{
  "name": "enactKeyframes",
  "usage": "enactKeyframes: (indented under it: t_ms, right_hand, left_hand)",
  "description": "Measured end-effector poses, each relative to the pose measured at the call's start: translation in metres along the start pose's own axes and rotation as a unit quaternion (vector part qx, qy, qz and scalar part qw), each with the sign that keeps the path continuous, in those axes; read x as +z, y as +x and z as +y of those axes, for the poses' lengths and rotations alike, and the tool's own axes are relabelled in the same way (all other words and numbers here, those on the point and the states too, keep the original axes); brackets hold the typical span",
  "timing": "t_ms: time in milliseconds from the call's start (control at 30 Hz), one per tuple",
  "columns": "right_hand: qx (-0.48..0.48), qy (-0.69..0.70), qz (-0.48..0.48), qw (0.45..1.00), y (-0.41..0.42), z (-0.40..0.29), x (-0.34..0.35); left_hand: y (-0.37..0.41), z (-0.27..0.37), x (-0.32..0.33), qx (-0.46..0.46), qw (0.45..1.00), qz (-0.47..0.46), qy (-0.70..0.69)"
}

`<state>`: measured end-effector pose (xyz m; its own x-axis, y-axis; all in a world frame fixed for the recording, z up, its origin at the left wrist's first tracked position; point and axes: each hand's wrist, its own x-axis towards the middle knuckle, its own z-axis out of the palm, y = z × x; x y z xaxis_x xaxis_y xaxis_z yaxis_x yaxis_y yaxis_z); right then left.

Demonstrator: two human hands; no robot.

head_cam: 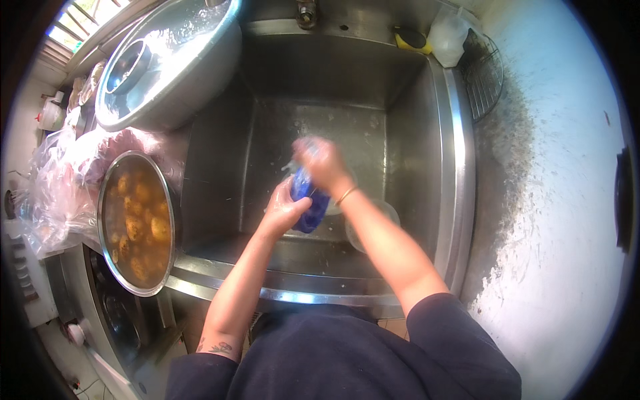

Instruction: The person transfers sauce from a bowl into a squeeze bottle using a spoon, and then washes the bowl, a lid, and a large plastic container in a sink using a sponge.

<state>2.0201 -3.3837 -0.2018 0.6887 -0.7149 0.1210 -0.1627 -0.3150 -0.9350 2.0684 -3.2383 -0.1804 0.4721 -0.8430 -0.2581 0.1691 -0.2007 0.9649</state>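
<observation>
Over a deep stainless steel sink point(320, 125), my left hand point(288, 206) grips a translucent blue item point(310, 215), perhaps a plastic container, with the thumb across its side. My right hand point(320, 162) is at the upper end of the same item, blurred by motion; its fingers are curled, and what lies inside them cannot be told. Wet foam or water shows on my hands. Beneath them, on the sink floor, lie clear round plastic pieces, one of them point(352, 232) partly hidden by my right forearm.
A large basin of water point(210, 75) holding a smaller bowl stands at the upper left. Below it is a metal bowl point(101, 220) of potatoes in murky water, beside plastic bags point(60, 200). A faucet point(306, 15), yellow-black sponge point(412, 42) and wire rack point(485, 80) sit around the rim.
</observation>
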Motion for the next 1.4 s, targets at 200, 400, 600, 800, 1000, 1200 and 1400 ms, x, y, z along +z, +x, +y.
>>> enactKeyframes:
  t_ms: [200,400,600,800,1000,1200,1400]
  right_hand:
    - [0.198,-0.039,0.236,0.951,-0.003,0.023,-0.006]
    - [0.267,-0.065,0.148,0.950,-0.031,0.025,-0.013]
    - [0.470,0.376,0.010,0.799,-0.046,0.106,-0.059]
    - [0.351,-0.310,-0.343,0.814,-0.143,0.170,-0.093]
    - [0.307,-0.482,-0.425,0.702,-0.183,0.207,-0.055]
    - [0.460,0.071,-0.373,0.802,-0.122,0.124,-0.121]
    - [-0.023,-0.147,-0.001,0.989,-0.037,0.003,-0.028]
  left_hand:
    - [0.003,0.019,0.005,0.047,0.970,0.022,-0.236]
    - [-0.002,0.006,0.002,0.067,0.963,0.029,-0.260]
    - [-0.008,-0.001,-0.020,0.041,0.943,0.073,-0.322]
    - [-0.001,-0.003,-0.040,0.030,0.914,0.132,-0.382]
    - [-0.009,-0.012,-0.039,-0.021,0.891,0.149,-0.428]
    - [-0.003,-0.037,-0.042,-0.026,0.892,0.120,-0.436]
    - [0.011,-0.045,0.003,-0.079,0.900,0.073,-0.423]
